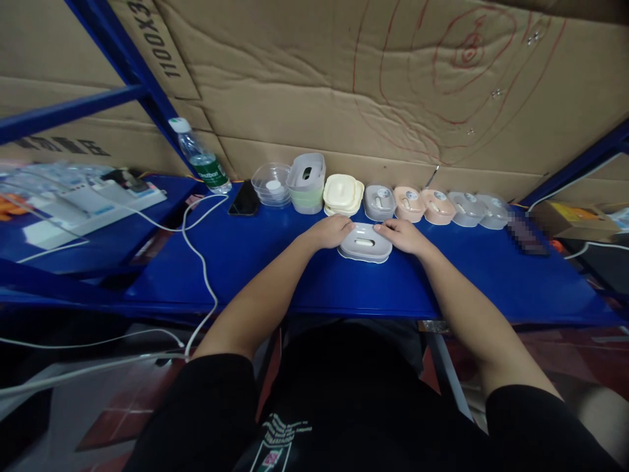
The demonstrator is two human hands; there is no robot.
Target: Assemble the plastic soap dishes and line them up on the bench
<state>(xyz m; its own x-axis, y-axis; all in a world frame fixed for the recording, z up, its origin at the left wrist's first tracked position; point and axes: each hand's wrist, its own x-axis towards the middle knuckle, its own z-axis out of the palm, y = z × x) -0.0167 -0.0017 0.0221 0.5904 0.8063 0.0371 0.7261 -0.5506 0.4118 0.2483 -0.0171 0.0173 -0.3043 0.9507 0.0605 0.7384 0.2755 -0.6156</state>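
Note:
A shallow grey plastic piece (364, 252), rounded and with a slot in its middle, rests on the blue table just in front of me. My left hand (334, 231) closes on its far left edge, and my right hand (400, 235) grips its far right edge with the thumb along the rim. Just behind the hands are stacked cream lids (341, 190), a grey lidded box (380, 202) and two peach lidded boxes (409, 205). Left of the cream lids stands a stack of grey and green containers (308, 185).
Clear plastic bowls (271, 187), a dark phone (244, 198) and a water bottle (206, 160) stand at the left. A white cable (199, 252) crosses the table there. More grey boxes (466, 210) line the right, by a blurred-out object (528, 235). Cardboard (295, 85) walls the back.

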